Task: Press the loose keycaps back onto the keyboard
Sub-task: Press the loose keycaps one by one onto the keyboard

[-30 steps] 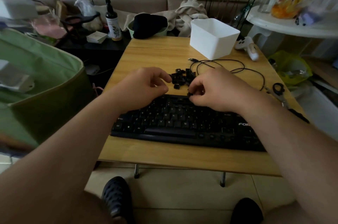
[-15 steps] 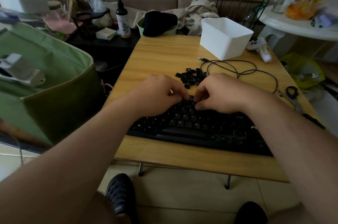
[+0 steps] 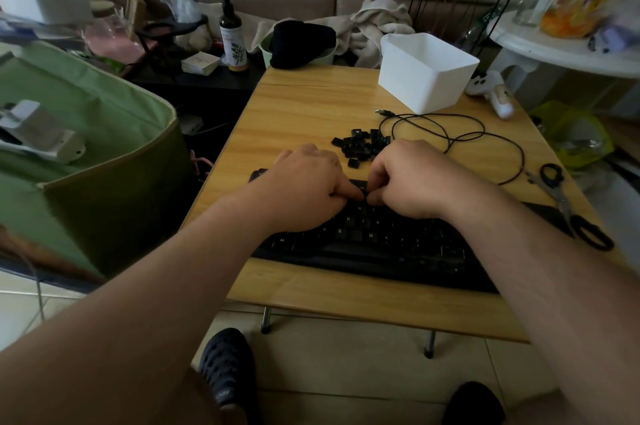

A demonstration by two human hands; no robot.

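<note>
A black keyboard lies across the near half of the wooden table. Just behind it sits a pile of several loose black keycaps. My left hand rests on the keyboard's upper rows, its index finger stretched out and pressing down at the middle. My right hand sits right beside it with fingers curled; its thumb and fingertips pinch a small keycap against the same spot. The keycap is almost fully hidden by the fingers. Both forearms cover the keyboard's outer ends.
A white plastic box stands at the back right, with a coiled black cable in front of it. Scissors lie at the right edge. A green fabric bag is to the left of the table, and a spray bottle behind it.
My right hand carried a keycap from near the pile down onto the keyboard. My left hand came in beside it, and both now press at one spot.
</note>
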